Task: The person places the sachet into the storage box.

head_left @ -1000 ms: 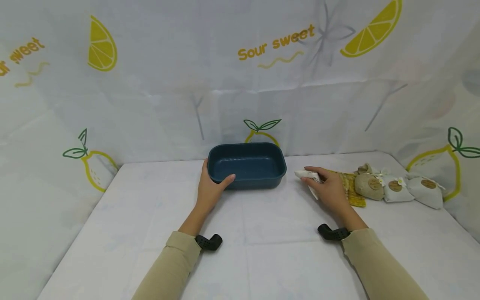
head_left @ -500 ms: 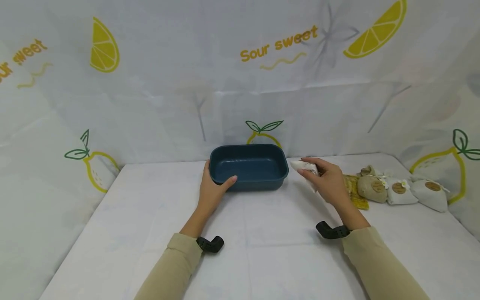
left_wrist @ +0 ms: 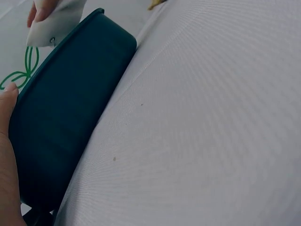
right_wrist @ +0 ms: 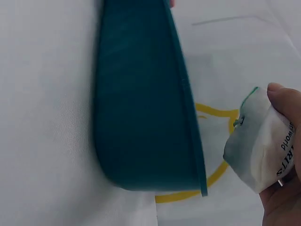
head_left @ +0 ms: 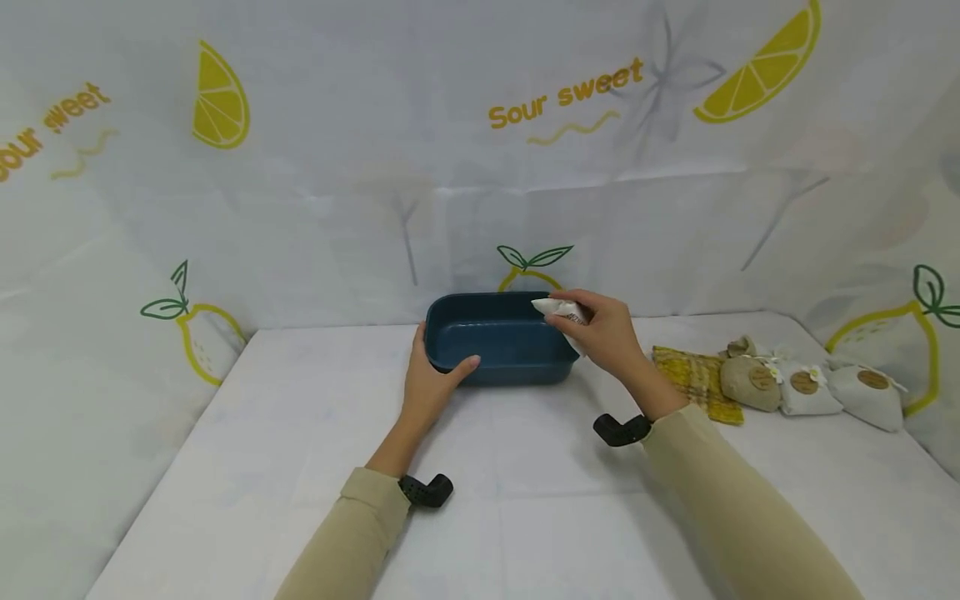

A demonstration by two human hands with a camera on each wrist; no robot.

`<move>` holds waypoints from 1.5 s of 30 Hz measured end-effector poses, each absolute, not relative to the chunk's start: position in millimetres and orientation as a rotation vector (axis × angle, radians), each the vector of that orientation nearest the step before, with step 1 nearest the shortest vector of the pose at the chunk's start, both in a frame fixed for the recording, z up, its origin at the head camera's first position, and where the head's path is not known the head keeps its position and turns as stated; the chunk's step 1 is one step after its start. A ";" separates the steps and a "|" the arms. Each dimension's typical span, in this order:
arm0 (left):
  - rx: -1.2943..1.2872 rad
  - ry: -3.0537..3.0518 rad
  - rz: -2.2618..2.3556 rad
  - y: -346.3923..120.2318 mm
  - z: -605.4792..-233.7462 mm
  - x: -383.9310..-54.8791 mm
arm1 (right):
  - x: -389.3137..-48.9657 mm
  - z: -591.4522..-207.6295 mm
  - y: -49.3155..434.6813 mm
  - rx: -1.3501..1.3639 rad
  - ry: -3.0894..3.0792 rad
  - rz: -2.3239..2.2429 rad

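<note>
A dark blue rectangular plastic bin [head_left: 517,377] stands on the white-covered table near the back cloth. My left hand [head_left: 429,383] grips its left end, the thumb over the front rim and the fingers along the side. My right hand [head_left: 609,337] pinches a small white cloth pouch [head_left: 561,308] above the bin's right end. Black printed letters and a green cord show on the pouch [right_wrist: 263,146] in the right wrist view. It hangs apart from the bin's outer wall [right_wrist: 141,108] there. The left wrist view shows the pouch [left_wrist: 56,23] beyond the rim.
On the right lie a yellow patterned pouch [head_left: 697,379], a tan drawstring pouch [head_left: 750,385] and two white pouches with round brown labels, the nearer one [head_left: 810,390] beside the outer one [head_left: 870,400]. White cloth printed with lemons hangs behind the table [head_left: 480,500].
My right hand has lifted the white pouch off the right side of the table and carried it left over the bin's right end. My left hand stays on the bin.
</note>
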State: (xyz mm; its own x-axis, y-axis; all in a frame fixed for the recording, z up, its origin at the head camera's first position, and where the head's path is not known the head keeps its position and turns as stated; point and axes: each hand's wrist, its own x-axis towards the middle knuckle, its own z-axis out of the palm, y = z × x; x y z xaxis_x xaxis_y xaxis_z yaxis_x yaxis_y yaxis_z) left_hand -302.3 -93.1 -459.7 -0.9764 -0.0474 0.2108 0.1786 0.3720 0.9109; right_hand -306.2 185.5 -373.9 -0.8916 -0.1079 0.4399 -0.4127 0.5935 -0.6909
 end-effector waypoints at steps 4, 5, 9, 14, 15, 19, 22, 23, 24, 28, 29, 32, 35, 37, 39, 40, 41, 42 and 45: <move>-0.122 -2.418 -1.658 -92.8 -459.8 -301.9 | -321.2 -374.7 174.1 0.454 -2.494 1.153; -0.121 -2.416 -1.659 -92.8 -459.7 -302.0 | -324.3 -374.9 171.2 0.466 -2.493 1.137; -0.120 -2.414 -1.659 -92.4 -460.4 -302.6 | -336.0 -378.6 161.3 0.523 -2.518 1.029; -0.127 -2.399 -1.662 -91.6 -461.2 -303.7 | -346.9 -388.1 156.0 0.550 -2.644 0.909; -0.129 -2.399 -1.660 -91.6 -461.4 -304.1 | -348.5 -390.0 155.7 0.545 -2.681 0.896; -0.134 -2.396 -1.669 -91.3 -461.9 -303.9 | -351.7 -393.7 154.4 0.563 -2.838 0.799; -0.132 -2.395 -1.671 -91.6 -462.1 -303.9 | -353.7 -392.7 151.4 0.607 -2.967 0.666; -0.129 -2.396 -1.670 -91.7 -462.1 -303.8 | -354.2 -391.9 150.1 0.624 -3.015 0.601; -0.128 -2.397 -1.668 -91.8 -462.1 -303.8 | -354.9 -391.2 148.9 0.636 -3.060 0.532; -0.123 -2.415 -1.655 -92.2 -461.5 -303.7 | -356.8 -388.9 144.7 0.668 -3.188 0.288; -0.118 -2.420 -1.653 -92.3 -461.2 -303.5 | -356.8 -388.3 143.8 0.675 -3.203 0.261; -0.106 -2.425 -1.652 -92.3 -459.8 -303.0 | -356.3 -386.3 142.1 0.679 -3.233 0.226; -0.105 -2.425 -1.655 -92.1 -459.5 -302.9 | -355.2 -384.0 141.2 0.694 -3.253 0.190; -0.111 -2.425 -1.658 -91.7 -459.7 -303.2 | -355.2 -383.6 141.4 0.699 -3.259 0.176; -0.116 -2.425 -1.661 -91.5 -460.6 -303.8 | -355.4 -383.5 142.8 0.705 -3.256 0.209; -0.115 -2.425 -1.661 -91.4 -460.9 -304.1 | -355.4 -383.1 143.5 0.705 -3.252 0.261; -0.110 -2.427 -1.662 -91.3 -460.9 -304.2 | -355.4 -382.2 144.9 0.711 -3.243 0.326; -0.108 -2.428 -1.663 -91.4 -460.9 -304.3 | -355.0 -380.8 146.4 0.725 -3.224 0.381; -0.103 -2.428 -1.661 -92.1 -460.1 -303.7 | -351.2 -371.5 152.0 0.768 -3.156 0.533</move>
